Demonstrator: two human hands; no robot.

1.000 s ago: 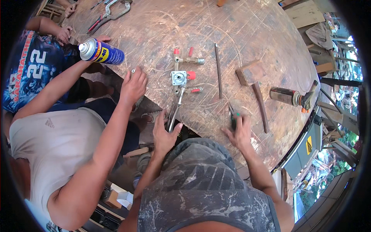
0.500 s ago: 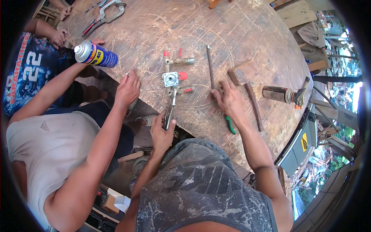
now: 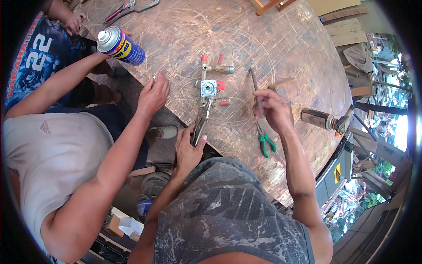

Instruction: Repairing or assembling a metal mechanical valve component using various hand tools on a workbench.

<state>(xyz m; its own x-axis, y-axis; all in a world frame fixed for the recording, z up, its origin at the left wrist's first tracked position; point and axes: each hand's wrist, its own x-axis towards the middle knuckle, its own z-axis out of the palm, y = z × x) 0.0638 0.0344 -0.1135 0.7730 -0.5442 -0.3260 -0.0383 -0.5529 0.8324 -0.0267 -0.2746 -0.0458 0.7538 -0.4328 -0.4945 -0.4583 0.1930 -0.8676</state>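
Observation:
My left hand is closed round the handles of the locking pliers at the table's near edge. Their jaws meet the lower end of a brass valve assembly with red levers, a square silver flange and side fittings. My right hand pinches a thin dark metal rod, tilted, its far end pointing away from me. Just below that hand lie green-handled pliers. A hammer head shows beyond the right hand; its handle is hidden.
At left a person's hand rests on the table edge, holding a small metal piece. Their other hand holds a blue spray can. Another can lies on the right. A locking clamp lies at the far left of the scratched wooden table.
My right hand has closed on the rod and lifted it off the table. My left hand keeps its hold on the locking pliers. The whole view has shifted slightly.

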